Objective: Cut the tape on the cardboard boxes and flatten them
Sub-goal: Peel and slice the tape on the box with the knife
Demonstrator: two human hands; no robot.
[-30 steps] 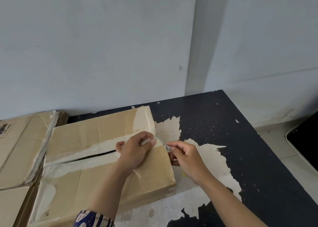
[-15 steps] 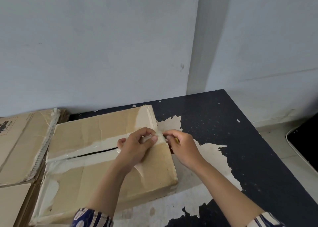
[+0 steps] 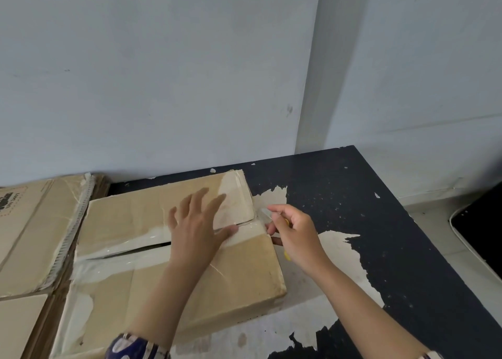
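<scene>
So the left hand (image 3: 197, 228) has let go of the tape (image 3: 252, 224) it was pinching a second ago and now lies open, fingers spread and blurry, over the box (image 3: 173, 250) seam. Right hand (image 3: 292, 232) stays curled round a cutter (image 3: 286, 255) at the box's 3 o'clock edge; only yellow bits show, blade hidden. Seam gapes toward 9 o'clock, so I'd guess the top tape is nearly cut and flattening comes soon. Box sits on the peeling table (image 3: 407, 236), with more boxes (image 3: 35, 231) at 9 o'clock, cut off by the frame. Whether tape by the thumb is severed, can't tell.
</scene>
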